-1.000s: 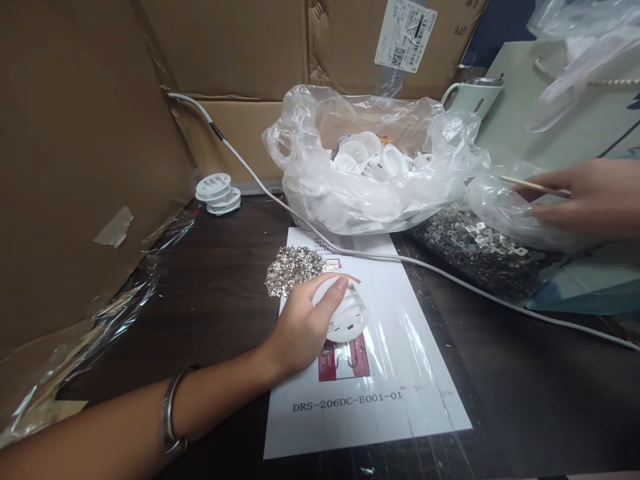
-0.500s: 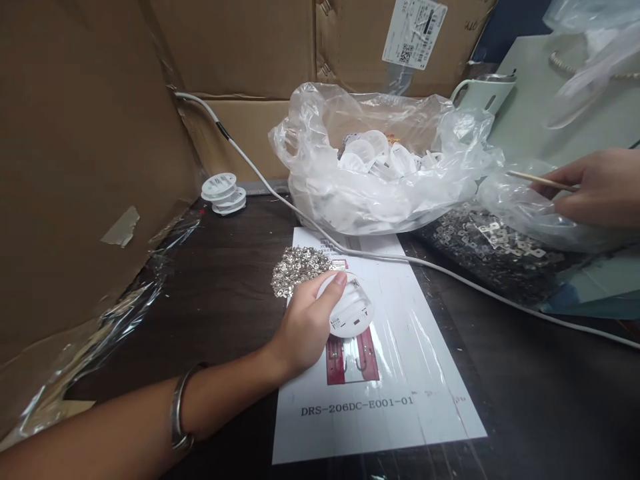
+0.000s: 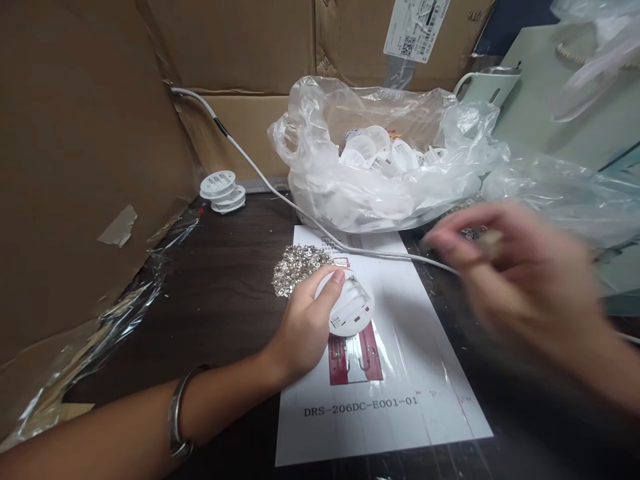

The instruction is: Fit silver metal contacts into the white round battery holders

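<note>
My left hand [image 3: 307, 320] is closed round the edge of a round white plastic housing [image 3: 353, 310], with the thumb on top. Slots and small openings show on its face. It is held over a printed sheet [image 3: 395, 413] with a red and white picture. Just behind that hand lies a pile of small shiny metal contacts [image 3: 297, 267]. My right hand [image 3: 520, 267] is in the air to the right, smeared by motion, fingertips pinched together. A blurred pale end of a thin wooden stick [image 3: 490, 243] shows among its fingers; whether the fingertips hold anything else is unclear.
A clear plastic bag [image 3: 380, 197] of white round housings stands at the back. Several housings [image 3: 223, 192] are stacked at the left. A white cable [image 3: 260, 175] crosses the table. Cardboard walls [image 3: 240, 47] rise behind and left. Another plastic bag [image 3: 565, 190] lies at the right.
My right hand has come left and nearer from over the bag of metal parts, toward the sheet. My left hand and the housing have barely moved.
</note>
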Available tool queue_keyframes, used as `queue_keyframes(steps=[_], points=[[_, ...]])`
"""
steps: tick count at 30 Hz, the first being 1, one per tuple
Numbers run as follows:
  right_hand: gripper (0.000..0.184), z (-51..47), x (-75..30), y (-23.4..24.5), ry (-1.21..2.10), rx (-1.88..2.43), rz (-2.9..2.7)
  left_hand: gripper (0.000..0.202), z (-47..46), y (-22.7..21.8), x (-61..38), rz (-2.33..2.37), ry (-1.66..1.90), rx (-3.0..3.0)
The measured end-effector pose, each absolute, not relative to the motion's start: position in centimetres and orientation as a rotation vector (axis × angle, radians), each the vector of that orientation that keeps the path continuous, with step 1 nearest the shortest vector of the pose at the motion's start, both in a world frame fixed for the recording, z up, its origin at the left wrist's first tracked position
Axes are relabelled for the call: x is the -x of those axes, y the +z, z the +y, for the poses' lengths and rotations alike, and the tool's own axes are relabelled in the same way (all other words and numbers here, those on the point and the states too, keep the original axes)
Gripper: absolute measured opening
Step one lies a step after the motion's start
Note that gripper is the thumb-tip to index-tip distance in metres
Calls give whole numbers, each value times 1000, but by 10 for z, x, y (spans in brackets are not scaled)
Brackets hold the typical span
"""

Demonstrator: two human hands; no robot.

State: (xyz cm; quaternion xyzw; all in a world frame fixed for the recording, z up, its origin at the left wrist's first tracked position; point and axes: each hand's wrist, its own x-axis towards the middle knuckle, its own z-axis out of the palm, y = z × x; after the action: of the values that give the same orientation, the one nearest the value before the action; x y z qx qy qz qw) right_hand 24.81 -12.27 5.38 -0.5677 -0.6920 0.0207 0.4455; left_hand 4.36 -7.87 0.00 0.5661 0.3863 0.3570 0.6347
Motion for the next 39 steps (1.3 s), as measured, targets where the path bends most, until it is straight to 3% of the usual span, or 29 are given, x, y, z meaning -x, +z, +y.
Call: queue_keyframes(steps=[7, 14, 20, 34, 39], points=[[3, -114, -213, 6, 314, 1244, -1681, 25, -77, 2, -45, 923, 846, -1244], [12, -114, -217, -5, 375, 1250, -1530, 25, -78, 4, -45, 973, 841, -1297], [5, -112, -214, -6, 556, 1270, -1450, 23, -79, 1, -44, 948, 830, -1377], [16, -114, -207, -6, 678, 1334, -1325, 15, -80, 0, -46, 956, 878, -1559], [13, -113, -206, -6, 520, 1303, -1427, 15, -79, 0, -46, 929, 905, -1619]])
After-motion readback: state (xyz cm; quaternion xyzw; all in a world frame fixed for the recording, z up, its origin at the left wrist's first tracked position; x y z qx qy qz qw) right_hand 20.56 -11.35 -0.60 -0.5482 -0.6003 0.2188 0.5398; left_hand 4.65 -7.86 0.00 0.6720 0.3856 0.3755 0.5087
